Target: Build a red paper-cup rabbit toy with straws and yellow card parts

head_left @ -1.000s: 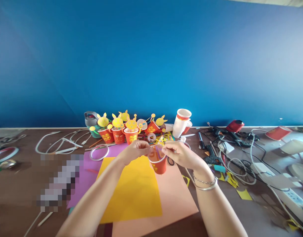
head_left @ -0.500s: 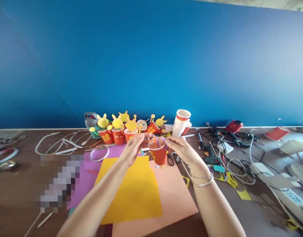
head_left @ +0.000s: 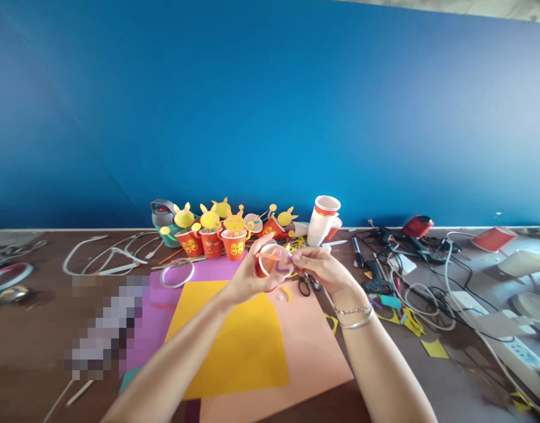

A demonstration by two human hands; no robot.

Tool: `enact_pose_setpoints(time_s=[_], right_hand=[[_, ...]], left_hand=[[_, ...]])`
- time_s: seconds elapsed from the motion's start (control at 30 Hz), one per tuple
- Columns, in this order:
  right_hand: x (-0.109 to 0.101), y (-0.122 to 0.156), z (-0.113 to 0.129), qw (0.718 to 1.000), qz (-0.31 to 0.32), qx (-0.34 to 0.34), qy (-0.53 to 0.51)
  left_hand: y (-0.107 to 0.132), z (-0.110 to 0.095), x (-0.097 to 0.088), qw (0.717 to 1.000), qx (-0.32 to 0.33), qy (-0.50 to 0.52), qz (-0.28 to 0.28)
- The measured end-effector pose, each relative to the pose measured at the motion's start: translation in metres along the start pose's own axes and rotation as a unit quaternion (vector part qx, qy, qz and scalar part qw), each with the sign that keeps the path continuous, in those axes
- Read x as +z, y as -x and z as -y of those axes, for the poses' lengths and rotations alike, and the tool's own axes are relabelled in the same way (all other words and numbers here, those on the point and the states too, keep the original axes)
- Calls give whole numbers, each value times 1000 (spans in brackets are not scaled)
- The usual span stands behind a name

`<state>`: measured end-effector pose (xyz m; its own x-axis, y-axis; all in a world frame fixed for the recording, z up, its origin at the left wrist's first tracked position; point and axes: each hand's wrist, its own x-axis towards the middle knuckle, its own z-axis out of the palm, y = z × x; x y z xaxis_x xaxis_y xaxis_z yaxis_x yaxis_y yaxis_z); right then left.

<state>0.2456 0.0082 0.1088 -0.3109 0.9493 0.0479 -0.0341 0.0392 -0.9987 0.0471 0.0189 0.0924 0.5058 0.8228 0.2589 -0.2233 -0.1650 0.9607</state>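
My left hand (head_left: 251, 271) is wrapped around a red paper cup (head_left: 264, 269), which is tilted so that its mouth faces me. Inside the mouth show an orange strip (head_left: 270, 257) and a bent purple strip (head_left: 280, 265); their material is hard to make out. At the cup's right rim, the fingers of my right hand (head_left: 319, 265) pinch an end of the purple strip. Beneath the hands lie yellow paper (head_left: 230, 341) and pale pink paper (head_left: 311, 346). Black-handled scissors (head_left: 304, 286) rest just below my right hand.
Red cups (head_left: 212, 244) with yellow paper animal heads line the wall. A stack of white cups (head_left: 321, 222) stands behind my right hand. To the right are a glue gun (head_left: 378, 279), tangled cables, a power strip (head_left: 512, 346) and yellow scraps. Purple paper (head_left: 157, 317) lies left.
The cup has tipped so its mouth turns toward me. My left hand has gone from the rim to a grip around its side, while my right hand stays at the rim.
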Motion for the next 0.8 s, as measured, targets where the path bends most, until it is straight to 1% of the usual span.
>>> enact_pose_setpoints(time_s=[0.07,0.17,0.23,0.33,0.4,0.43,0.47,0.53,0.6,0.63,0.7,0.8], right_hand=[[-1,0,-2,999,24,10,21],[-4,0,-8,991,67,48,103],[-5,1,-11,982,84,69,155],[-6,2,-12,973,95,64,201],[-4,3,-7,972,89,33,217],[-3,4,-4,972,75,12,224],[-1,5,0,971,51,-12,233],[3,8,7,962,-22,-62,265],[9,11,12,941,-84,-113,309],[12,12,14,929,-96,-139,330],[18,13,16,912,-78,-187,356],[20,12,17,904,-44,-223,363]], left_hand=[[0,0,-3,999,2,-45,13],[0,1,-9,989,5,-139,47],[0,3,-12,980,10,-189,66],[0,3,-13,975,10,-208,81],[-1,2,-12,980,2,-185,72],[-1,1,-12,984,-2,-168,61],[-2,2,-11,988,-5,-149,49],[-3,3,-10,993,-13,-118,29],[-4,6,-8,995,-19,-90,29],[-4,8,-7,996,-25,-78,38],[-2,9,-5,995,-37,-68,56],[1,8,-6,991,-59,-99,71]])
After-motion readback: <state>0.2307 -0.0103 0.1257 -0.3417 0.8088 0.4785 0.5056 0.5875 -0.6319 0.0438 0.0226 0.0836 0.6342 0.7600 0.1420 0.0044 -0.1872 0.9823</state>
